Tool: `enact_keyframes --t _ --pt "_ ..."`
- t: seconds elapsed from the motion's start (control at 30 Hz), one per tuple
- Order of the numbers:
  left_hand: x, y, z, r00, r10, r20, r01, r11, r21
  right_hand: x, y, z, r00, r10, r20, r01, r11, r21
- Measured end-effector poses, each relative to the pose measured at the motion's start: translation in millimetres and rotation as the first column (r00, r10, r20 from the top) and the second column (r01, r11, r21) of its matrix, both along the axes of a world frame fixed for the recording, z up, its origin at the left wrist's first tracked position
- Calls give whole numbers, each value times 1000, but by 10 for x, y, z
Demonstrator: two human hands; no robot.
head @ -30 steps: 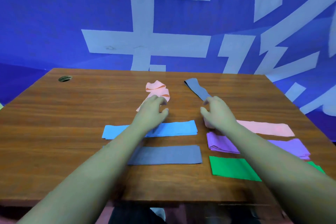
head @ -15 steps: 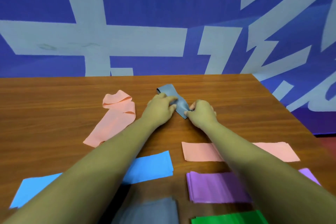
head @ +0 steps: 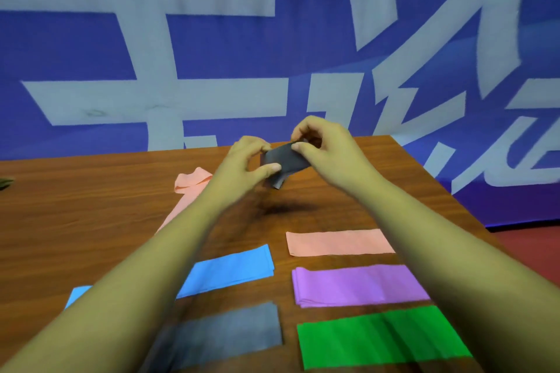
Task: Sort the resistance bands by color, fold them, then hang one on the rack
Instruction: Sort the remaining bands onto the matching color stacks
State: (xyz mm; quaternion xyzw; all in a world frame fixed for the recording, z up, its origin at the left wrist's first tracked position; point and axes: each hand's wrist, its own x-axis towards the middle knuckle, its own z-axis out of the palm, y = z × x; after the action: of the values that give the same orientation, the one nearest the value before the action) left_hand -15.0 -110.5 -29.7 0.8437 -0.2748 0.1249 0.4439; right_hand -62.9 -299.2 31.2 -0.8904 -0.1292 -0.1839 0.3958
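Two hands pinch one dark grey band [head: 285, 160] above the far part of the wooden table [head: 91, 206]: the left hand [head: 242, 166] grips its left end between thumb and fingers, the right hand [head: 327, 148] its upper right edge. Nearer than that band lie folded pink [head: 336, 242], purple [head: 354, 285], green [head: 375, 336], blue [head: 230, 269] and grey [head: 230, 333] bands. Left of it lies an unfolded pink band [head: 194, 185]. Behind, a blue banner [head: 212, 39] carries large pale strokes, not readable as words.

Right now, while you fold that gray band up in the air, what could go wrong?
The gray band is pinched only at its edges by the left hand and right hand, so it might slip. The unfolded pink band lies under the left arm and could get dragged.
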Motion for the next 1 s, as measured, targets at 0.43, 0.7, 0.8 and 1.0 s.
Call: enact_keyframes --t 0.43,0.7,0.8,1.0 --pt "-1753 384 749 969 -175 -173 126 958 -259 -1646 473 150 975 130 -183 40 702 712" --pt "-2403 598 449 901 -256 -351 158 945 -286 -2270 779 -114 970 131 -204 87 596 798" --pt "-2578 707 229 865 -263 -427 122 936 -329 -2364 899 -75 970 132 -202 66 660 748" --pt "-2771 925 -146 764 -273 -585 -7 903 -430 -2354 1054 154 974 156 -162 -15 764 645"
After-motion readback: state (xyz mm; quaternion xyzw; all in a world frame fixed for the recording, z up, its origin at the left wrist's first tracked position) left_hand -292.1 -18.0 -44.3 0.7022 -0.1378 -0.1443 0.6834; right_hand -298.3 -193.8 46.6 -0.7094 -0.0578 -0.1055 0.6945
